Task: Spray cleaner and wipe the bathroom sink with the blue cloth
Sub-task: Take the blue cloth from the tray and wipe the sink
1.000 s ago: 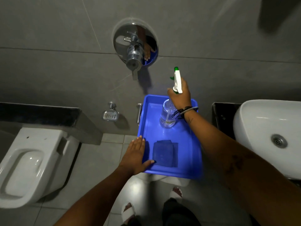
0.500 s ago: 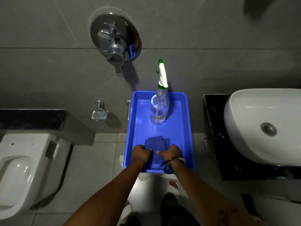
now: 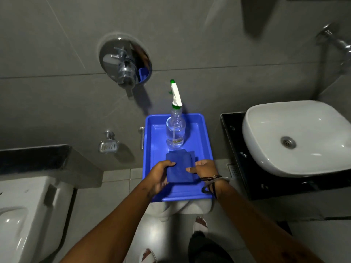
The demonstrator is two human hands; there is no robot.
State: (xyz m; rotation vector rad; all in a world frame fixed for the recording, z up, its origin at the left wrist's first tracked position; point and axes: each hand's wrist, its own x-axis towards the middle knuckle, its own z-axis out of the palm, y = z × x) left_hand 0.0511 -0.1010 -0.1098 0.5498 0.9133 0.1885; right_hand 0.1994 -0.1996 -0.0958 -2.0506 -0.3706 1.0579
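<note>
A folded blue cloth (image 3: 178, 167) is lifted over the near part of a blue tray (image 3: 206, 149). My left hand (image 3: 161, 174) grips its left edge and my right hand (image 3: 204, 168) pinches its right edge. A clear spray bottle (image 3: 175, 130) with a white and green trigger head stands upright at the tray's far end, untouched. The white bathroom sink (image 3: 296, 137) sits to the right on a black counter (image 3: 233, 145).
The tray rests on a white stool (image 3: 182, 208) against the grey tiled wall. A chrome shower mixer (image 3: 125, 61) and a soap dish (image 3: 108, 146) are on the wall. A white toilet (image 3: 24, 215) stands at the left. My feet are below the stool.
My right hand left the spray bottle and came down to the cloth. Both hands took hold of the cloth and raised it off the tray floor.
</note>
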